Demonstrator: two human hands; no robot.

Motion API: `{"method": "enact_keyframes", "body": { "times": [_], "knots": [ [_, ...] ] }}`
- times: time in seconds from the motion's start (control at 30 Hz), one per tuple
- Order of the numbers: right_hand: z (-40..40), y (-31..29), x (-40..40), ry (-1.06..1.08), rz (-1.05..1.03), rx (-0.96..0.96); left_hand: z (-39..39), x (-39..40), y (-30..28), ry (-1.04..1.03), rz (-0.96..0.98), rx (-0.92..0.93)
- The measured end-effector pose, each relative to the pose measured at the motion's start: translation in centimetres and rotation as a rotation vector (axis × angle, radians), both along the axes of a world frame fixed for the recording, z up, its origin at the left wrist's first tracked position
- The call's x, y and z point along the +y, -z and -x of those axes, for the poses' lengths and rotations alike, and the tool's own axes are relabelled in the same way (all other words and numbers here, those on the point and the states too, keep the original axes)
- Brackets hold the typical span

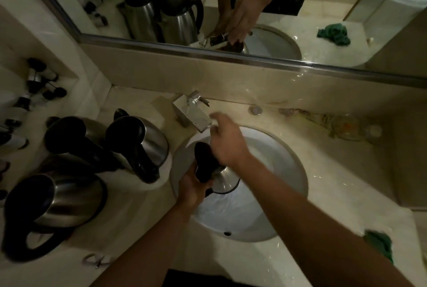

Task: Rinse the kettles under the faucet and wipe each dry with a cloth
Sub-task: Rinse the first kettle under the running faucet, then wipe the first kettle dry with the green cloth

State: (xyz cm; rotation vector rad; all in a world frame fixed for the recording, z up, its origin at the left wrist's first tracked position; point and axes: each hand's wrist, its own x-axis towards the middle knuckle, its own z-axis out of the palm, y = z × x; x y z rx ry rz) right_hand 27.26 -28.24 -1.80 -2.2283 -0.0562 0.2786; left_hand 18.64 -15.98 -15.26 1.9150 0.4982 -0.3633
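A steel kettle [225,179] with a black lid and handle is held over the white sink [288,171]. My left hand [193,188] grips its black handle from below. My right hand [227,141] hovers blurred above the kettle, fingers spread toward the chrome faucet [196,114]. Three more steel kettles stand on the counter to the left: one by the sink [141,143], one behind it [76,138], one lying on its side in front [55,205]. A green cloth [379,244] lies on the counter at the right.
A mirror [231,9] spans the wall behind the counter. Small dark bottles [39,85] line a shelf at the far left. A clear plastic wrapper [335,125] lies behind the sink on the right. A small metal tool [97,260] rests near the counter's front edge.
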Motion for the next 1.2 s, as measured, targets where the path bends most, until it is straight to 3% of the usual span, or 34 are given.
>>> {"method": "enact_keyframes", "body": {
  "times": [0.1, 0.2, 0.33, 0.47, 0.57, 0.63, 0.77, 0.83, 0.87, 0.93, 1.0, 1.13, 1.2],
  "knots": [
    [8.4, 3.7, -1.4, -0.188, 0.337, -0.231, 1.4, -0.6, -0.7, 0.069, -0.032, 0.0],
    [12.7, 7.5, -3.4, -0.24, 0.603, -0.075, 2.3, -1.5, -0.7, 0.179, -0.113, -0.006],
    [13.2, 8.2, -5.6, -0.245, 0.604, 0.063, 2.8, -2.8, -0.5, 0.207, -0.153, 0.017],
    [11.2, 7.6, -7.8, -0.299, 0.494, 0.325, 3.2, -2.9, -0.4, 0.211, -0.175, 0.032],
    [11.0, 6.5, -10.1, -0.145, 0.177, 0.438, 3.5, -2.8, -0.2, 0.208, -0.162, 0.031],
    [11.9, 6.2, -12.6, 0.078, 0.105, 0.371, 3.7, -2.7, -0.1, 0.204, -0.156, 0.052],
    [16.5, 7.3, -20.6, 0.589, 0.445, 0.247, 3.9, -2.2, 0.6, 0.187, -0.107, 0.076],
    [19.8, 8.5, -25.5, 0.772, 0.612, 0.444, 3.9, -2.5, 0.7, 0.19, -0.102, 0.076],
    [21.3, 9.1, -27.5, 0.828, 0.593, 0.594, 3.9, -2.7, 0.5, 0.194, -0.104, 0.078],
    [23.1, 10.3, -29.6, 0.865, 0.436, 0.794, 4.0, -3.1, 0.5, 0.18, -0.094, 0.08],
    [23.9, 11.3, -29.7, 0.818, 0.453, 0.771, 4.1, -3.6, 0.5, 0.164, -0.095, 0.076],
    [24.3, 11.2, -26.7, 0.59, 0.677, 0.704, 4.3, -4.2, 0.2, 0.117, -0.087, 0.093],
    [23.9, 11.1, -25.7, 0.54, 0.656, 0.624, 4.3, -4.2, 0.0, 0.104, -0.067, 0.094]
  ]
}}
